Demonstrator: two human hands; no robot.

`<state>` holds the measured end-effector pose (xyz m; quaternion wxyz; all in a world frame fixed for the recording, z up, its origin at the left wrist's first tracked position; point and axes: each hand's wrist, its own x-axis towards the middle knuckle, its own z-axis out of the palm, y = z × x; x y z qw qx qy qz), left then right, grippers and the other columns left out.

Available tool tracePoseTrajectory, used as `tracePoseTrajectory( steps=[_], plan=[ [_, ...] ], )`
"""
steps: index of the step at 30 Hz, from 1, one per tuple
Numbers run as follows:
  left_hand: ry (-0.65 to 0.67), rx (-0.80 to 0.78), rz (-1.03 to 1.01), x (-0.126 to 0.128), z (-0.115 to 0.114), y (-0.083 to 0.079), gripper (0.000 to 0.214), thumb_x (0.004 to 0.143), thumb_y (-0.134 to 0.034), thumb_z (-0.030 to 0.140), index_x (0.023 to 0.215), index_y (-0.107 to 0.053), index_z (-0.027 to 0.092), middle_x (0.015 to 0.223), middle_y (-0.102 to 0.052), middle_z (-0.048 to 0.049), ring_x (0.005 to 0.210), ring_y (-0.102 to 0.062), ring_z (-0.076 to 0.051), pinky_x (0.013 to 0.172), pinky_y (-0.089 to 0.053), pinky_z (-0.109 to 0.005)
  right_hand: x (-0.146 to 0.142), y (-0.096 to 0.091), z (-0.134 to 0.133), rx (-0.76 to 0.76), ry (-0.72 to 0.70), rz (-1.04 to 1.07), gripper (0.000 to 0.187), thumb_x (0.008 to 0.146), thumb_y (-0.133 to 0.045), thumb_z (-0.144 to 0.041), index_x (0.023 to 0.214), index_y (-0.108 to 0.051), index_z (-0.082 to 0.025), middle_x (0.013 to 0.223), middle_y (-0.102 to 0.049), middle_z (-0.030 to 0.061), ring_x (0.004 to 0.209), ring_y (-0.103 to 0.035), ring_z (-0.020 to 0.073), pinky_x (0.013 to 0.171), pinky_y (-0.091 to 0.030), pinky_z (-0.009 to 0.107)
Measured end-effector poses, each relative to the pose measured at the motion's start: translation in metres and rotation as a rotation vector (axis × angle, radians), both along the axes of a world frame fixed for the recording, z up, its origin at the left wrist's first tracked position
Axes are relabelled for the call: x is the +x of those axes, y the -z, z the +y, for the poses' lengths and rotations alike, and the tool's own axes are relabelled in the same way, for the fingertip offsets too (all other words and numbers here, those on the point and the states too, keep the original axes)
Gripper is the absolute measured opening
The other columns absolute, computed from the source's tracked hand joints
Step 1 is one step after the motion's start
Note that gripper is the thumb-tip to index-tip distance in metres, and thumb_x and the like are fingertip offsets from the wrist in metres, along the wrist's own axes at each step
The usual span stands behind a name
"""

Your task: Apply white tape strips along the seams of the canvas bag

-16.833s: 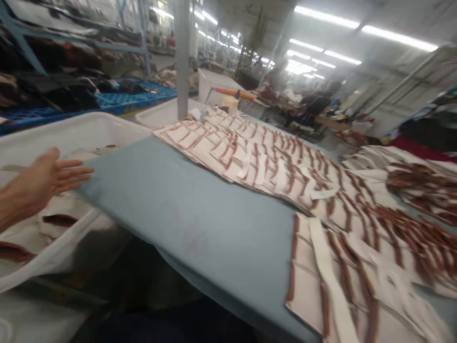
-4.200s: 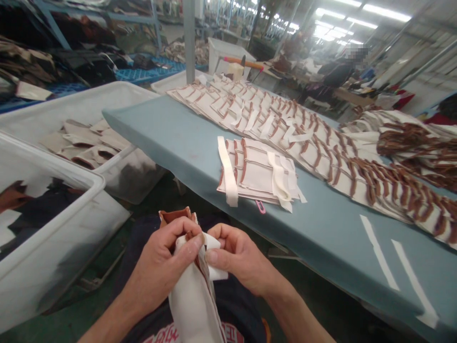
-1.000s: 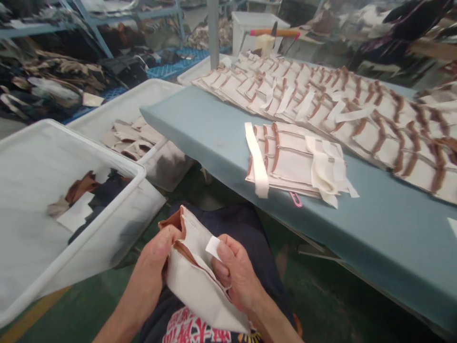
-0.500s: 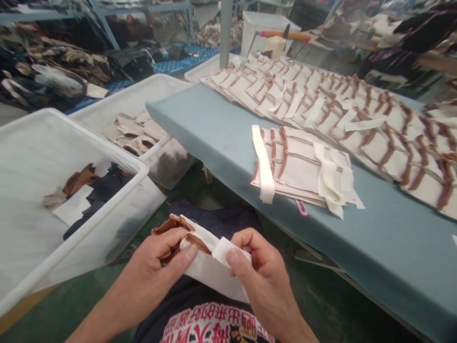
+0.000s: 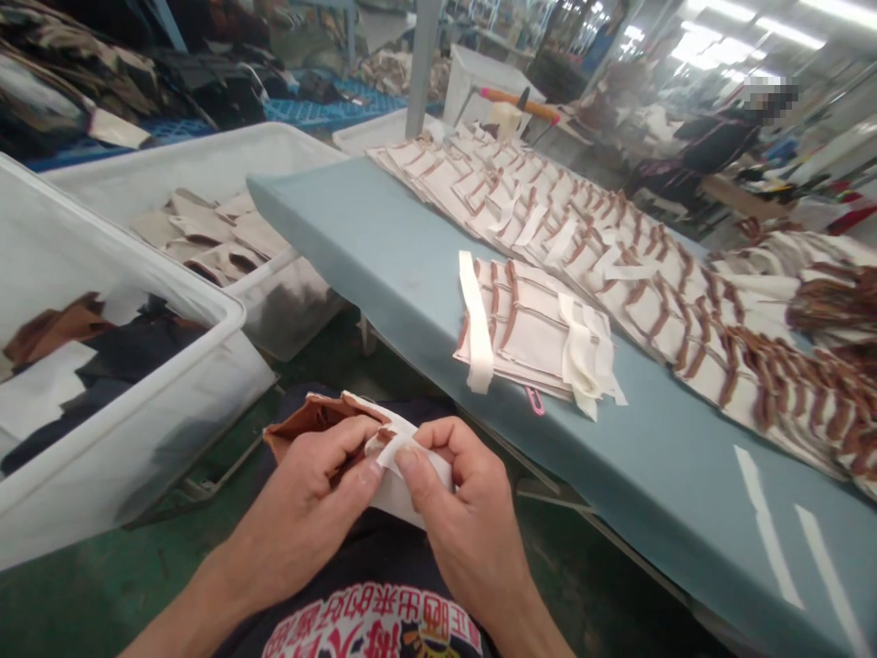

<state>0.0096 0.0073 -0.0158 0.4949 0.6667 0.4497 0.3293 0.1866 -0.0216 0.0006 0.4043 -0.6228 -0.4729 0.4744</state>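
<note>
Over my lap, my left hand (image 5: 301, 493) grips a sewn piece (image 5: 298, 422) with a brown side and a white side, fingers and thumb closed at its edge. Pinched by my right hand (image 5: 470, 498) is a short white strip (image 5: 392, 450), which lies against the edge of the piece beside my left thumb. The two hands are close together. Fingers hide part of the strip and the middle of the piece. On the table to the right, a small stack of white panels with brown edges (image 5: 538, 329) carries cream strips (image 5: 475, 324).
Rows of similar panels (image 5: 548, 206) cover the blue-grey table (image 5: 329, 215). Loose white strips (image 5: 767, 525) lie at its near right. White bins (image 5: 171, 302) with fabric pieces stand at the left. A pink clip (image 5: 535, 400) sits below the stack. Another person (image 5: 713, 146) is far back right.
My right hand has moved left, bringing the white strip onto the edge of the piece by my left thumb. The view has turned to the right and up.
</note>
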Motion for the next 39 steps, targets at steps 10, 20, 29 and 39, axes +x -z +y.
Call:
tracePoseTrajectory(
  steps=[10, 20, 29, 39],
  plan=[
    [-0.044, 0.029, -0.027, -0.001, 0.004, 0.002, 0.027, 0.101, -0.056, 0.030, 0.086, -0.076, 0.022, 0.078, -0.075, 0.0014, 0.069, -0.064, -0.018, 0.064, -0.046, -0.028, -0.008, 0.008, 0.004, -0.007, 0.035, 0.005, 0.031, 0.092, -0.073, -0.051, 0.081, -0.067, -0.022, 0.065, -0.063, -0.0021, 0.056, -0.051, 0.0144, 0.053, -0.037, 0.027],
    [-0.046, 0.063, -0.011, -0.004, 0.003, 0.009, 0.029, 0.104, -0.055, 0.027, 0.095, -0.082, 0.022, 0.084, -0.077, 0.0004, 0.075, -0.065, -0.019, 0.068, -0.049, -0.028, -0.015, 0.015, 0.007, -0.072, 0.080, 0.083, 0.031, 0.089, -0.073, -0.052, 0.081, -0.065, -0.022, 0.066, -0.061, -0.0031, 0.058, -0.048, 0.0136, 0.052, -0.038, 0.026],
    [-0.023, 0.071, 0.007, -0.005, 0.006, 0.016, 0.028, 0.103, -0.054, 0.029, 0.088, -0.077, 0.022, 0.082, -0.077, 0.0003, 0.073, -0.066, -0.020, 0.069, -0.047, -0.031, -0.018, 0.018, 0.006, -0.005, 0.101, -0.073, 0.028, 0.092, -0.070, -0.050, 0.081, -0.067, -0.025, 0.067, -0.069, -0.0006, 0.060, -0.057, 0.0172, 0.056, -0.040, 0.029],
    [0.014, 0.021, 0.004, -0.004, 0.007, 0.011, 0.024, 0.101, -0.059, 0.035, 0.093, -0.076, 0.020, 0.086, -0.077, -0.0019, 0.079, -0.068, -0.022, 0.073, -0.052, -0.031, -0.023, 0.021, 0.004, -0.002, 0.137, -0.106, 0.029, 0.092, -0.067, -0.052, 0.081, -0.067, -0.025, 0.070, -0.071, 0.0009, 0.062, -0.059, 0.0189, 0.060, -0.041, 0.031]
  ],
)
